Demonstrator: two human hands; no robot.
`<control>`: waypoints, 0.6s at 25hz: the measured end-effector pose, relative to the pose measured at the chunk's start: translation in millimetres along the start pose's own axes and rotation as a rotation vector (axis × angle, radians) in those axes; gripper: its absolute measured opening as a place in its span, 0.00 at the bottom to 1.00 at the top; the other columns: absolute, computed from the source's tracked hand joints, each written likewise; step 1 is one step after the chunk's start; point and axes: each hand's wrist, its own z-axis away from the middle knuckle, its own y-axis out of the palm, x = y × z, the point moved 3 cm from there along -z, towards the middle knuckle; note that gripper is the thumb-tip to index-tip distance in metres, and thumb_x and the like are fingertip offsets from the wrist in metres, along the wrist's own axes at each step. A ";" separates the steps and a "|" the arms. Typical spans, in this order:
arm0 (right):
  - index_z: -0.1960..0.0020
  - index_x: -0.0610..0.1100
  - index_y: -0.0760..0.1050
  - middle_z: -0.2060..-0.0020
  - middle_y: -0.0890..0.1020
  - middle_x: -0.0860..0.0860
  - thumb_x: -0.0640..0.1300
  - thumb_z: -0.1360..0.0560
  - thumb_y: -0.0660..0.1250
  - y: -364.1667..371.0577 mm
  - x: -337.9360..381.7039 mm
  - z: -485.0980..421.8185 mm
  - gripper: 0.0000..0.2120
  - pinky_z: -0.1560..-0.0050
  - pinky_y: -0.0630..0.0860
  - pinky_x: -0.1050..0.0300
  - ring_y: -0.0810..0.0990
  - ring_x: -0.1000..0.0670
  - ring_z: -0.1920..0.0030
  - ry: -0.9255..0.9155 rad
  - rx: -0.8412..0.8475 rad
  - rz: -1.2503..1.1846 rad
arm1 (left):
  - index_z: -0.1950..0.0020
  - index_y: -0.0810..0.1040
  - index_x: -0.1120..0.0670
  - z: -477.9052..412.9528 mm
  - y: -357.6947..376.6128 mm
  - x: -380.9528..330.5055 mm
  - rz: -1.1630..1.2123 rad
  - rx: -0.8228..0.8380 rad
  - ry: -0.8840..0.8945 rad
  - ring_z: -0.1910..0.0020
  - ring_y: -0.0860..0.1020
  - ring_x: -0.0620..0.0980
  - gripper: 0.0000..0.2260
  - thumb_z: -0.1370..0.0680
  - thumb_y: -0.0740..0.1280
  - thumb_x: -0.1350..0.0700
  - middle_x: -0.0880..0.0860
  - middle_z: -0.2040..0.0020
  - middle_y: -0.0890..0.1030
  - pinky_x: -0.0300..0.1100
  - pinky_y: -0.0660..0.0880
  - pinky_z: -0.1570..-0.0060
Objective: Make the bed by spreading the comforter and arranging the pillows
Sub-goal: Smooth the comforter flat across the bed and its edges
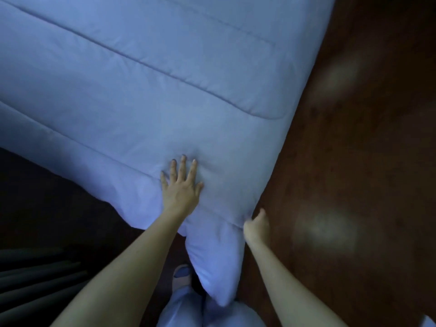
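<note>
View from above of a pale blue quilted comforter [141, 90] spread over a bed, filling the upper left. Long stitched seams run across it. Its near corner [214, 267] droops off the bed and hangs down in front of the person's pale trousers [179, 308] and one sandalled foot [181, 274]. The left grip [181, 187], a bare hand, lies open with fingers straight and spread, pressing flat on the comforter just inside that corner. The right grip [256, 226] is curled closed around the comforter's right edge, pinching the fabric where it meets the dark reddish-brown wooden floor [354, 138], which shows pale patches of reflected light.
</note>
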 end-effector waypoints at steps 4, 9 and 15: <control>0.23 0.50 0.57 0.22 0.55 0.50 0.44 0.19 0.53 -43.9 136.3 -41.2 0.24 0.25 0.55 0.43 0.52 0.48 0.22 -0.660 0.025 0.288 | 0.23 0.54 0.58 -17.3 -9.9 -17.1 0.090 -0.005 -0.122 0.23 0.53 0.61 0.34 0.24 0.47 0.40 0.58 0.22 0.53 0.63 0.50 0.28; 0.22 0.57 0.43 0.22 0.43 0.55 0.56 0.18 0.48 -30.4 193.0 -115.5 0.27 0.26 0.42 0.36 0.41 0.49 0.22 -1.056 0.268 0.931 | 0.26 0.61 0.63 -35.0 11.6 -68.5 0.156 -0.147 -0.282 0.27 0.62 0.65 0.33 0.24 0.51 0.42 0.63 0.25 0.62 0.64 0.59 0.32; 0.23 0.58 0.41 0.22 0.42 0.56 0.58 0.19 0.47 -102.3 224.7 -289.8 0.27 0.28 0.41 0.33 0.41 0.52 0.22 -1.133 0.148 0.883 | 0.23 0.56 0.60 -107.9 23.0 -137.7 0.097 -0.360 -0.665 0.24 0.56 0.60 0.34 0.23 0.45 0.40 0.57 0.22 0.57 0.63 0.51 0.29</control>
